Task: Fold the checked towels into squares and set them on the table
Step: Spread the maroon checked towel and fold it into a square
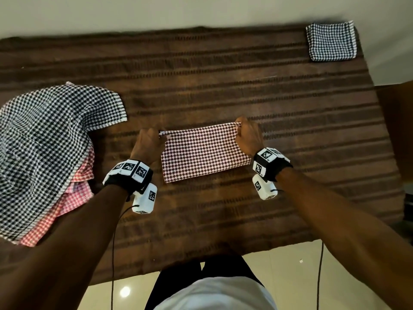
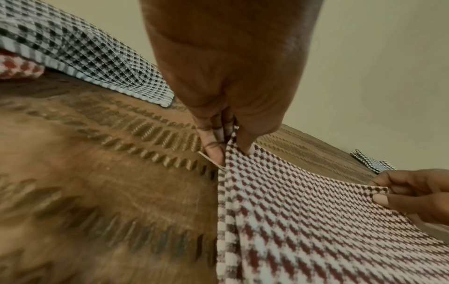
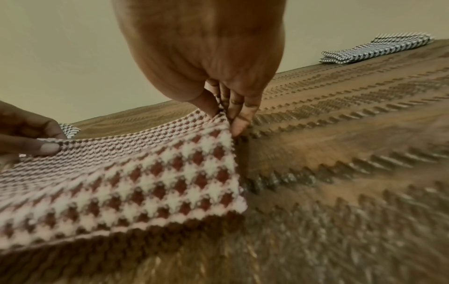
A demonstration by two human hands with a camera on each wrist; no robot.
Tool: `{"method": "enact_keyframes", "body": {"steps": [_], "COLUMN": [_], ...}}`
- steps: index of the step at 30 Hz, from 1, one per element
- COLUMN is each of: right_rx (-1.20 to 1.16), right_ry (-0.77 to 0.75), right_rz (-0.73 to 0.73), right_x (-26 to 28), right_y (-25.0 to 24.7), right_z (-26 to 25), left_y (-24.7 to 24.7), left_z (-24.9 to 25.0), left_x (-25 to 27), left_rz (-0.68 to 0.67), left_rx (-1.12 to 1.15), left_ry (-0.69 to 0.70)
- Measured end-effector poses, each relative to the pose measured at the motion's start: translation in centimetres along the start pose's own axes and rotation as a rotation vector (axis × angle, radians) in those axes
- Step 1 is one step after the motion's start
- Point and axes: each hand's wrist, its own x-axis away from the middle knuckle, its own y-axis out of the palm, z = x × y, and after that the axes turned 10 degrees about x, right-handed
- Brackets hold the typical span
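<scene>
A red-and-white checked towel (image 1: 201, 151), folded into a long strip, lies on the brown striped table (image 1: 223, 86). My left hand (image 1: 147, 142) pinches its far left corner between thumb and fingers (image 2: 213, 151). At the far right corner my right hand (image 1: 248, 133) pinches the cloth the same way (image 3: 237, 124). The towel's far edge (image 2: 303, 173) is lifted off the table between both hands; its near edge (image 3: 121, 226) rests on the table. A black-and-white towel (image 1: 330, 42), folded square, sits at the far right corner.
A heap of unfolded towels lies at the left: a black-and-white one (image 1: 49, 135) on top, red-checked ones (image 1: 76, 193) beneath, hanging over the table's left edge. A wall runs behind the table. Pale tiled floor (image 1: 290, 276) shows below the near edge.
</scene>
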Motion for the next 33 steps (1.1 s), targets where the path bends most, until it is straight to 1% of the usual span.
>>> {"method": "enact_keyframes", "body": {"steps": [3, 4, 5, 6, 7, 8, 9, 10, 11, 12, 13, 14, 15, 18, 22, 25, 27, 30, 33], "right_rx": [0.009, 0.033, 0.073, 0.115, 0.141, 0.144, 0.138, 0.123, 0.111, 0.115, 0.145, 0.190, 0.225, 0.225, 0.237, 0.280, 0.311, 0.279, 0.176], "right_ry": [0.042, 0.068, 0.084, 0.073, 0.021, -0.068, -0.177, -0.285, -0.372, -0.420, -0.429, -0.411, -0.387, -0.304, -0.158, -0.043, -0.004, 0.078, 0.140], "right_rz": [0.046, 0.108, 0.193, 0.279, 0.354, 0.401, 0.412, 0.383, 0.310, 0.204, 0.096, 0.021, -0.004, 0.044, 0.077, 0.081, 0.099, 0.181, 0.209], "right_x": [-0.2, 0.1, 0.4, 1.0, 1.8, 2.6, 3.5, 4.4, 5.3, 6.1, 6.6, 7.0, 7.1, 6.4, 5.5, 5.6, 6.2, 7.2, 8.2], "right_y": [0.5, 0.6, 0.7, 1.1, 1.5, 2.2, 3.2, 4.4, 5.6, 6.6, 7.5, 8.2, 8.7, 8.2, 6.3, 4.9, 4.5, 4.2, 4.4], "right_z": [-0.1, -0.3, -0.7, -1.2, -2.0, -3.1, -4.3, -5.6, -6.9, -8.2, -9.0, -9.3, -9.0, -5.6, 1.7, 4.6, 4.8, 2.9, 0.5], "left_y": [-0.2, -0.3, -0.3, -0.3, -0.1, 0.5, 1.4, 2.6, 4.0, 5.3, 6.4, 7.0, 7.4, 7.6, 7.5, 7.4, 7.2, 7.2, 8.0], "left_z": [0.9, 1.4, 1.9, 2.5, 3.2, 3.9, 4.5, 5.0, 5.3, 5.1, 4.8, 4.2, 3.5, 1.9, 2.2, 2.5, 2.9, 4.1, 4.9], "left_x": [0.3, 0.8, 1.3, 2.0, 2.7, 3.3, 3.7, 4.1, 4.5, 4.9, 5.0, 5.3, 5.6, 6.3, 6.5, 6.4, 6.5, 6.9, 7.3], "left_rz": [0.002, 0.024, 0.076, 0.156, 0.246, 0.317, 0.350, 0.328, 0.272, 0.199, 0.137, 0.102, 0.095, 0.114, 0.089, 0.064, 0.058, 0.072, -0.006], "left_rx": [0.015, -0.009, -0.059, -0.125, -0.186, -0.230, -0.243, -0.235, -0.212, -0.192, -0.179, -0.183, -0.204, -0.271, -0.292, -0.334, -0.352, -0.317, -0.338], "left_ry": [-0.035, -0.067, -0.093, -0.099, -0.077, -0.035, 0.027, 0.101, 0.174, 0.222, 0.233, 0.208, 0.174, 0.099, 0.051, 0.028, 0.034, 0.115, 0.236]}}
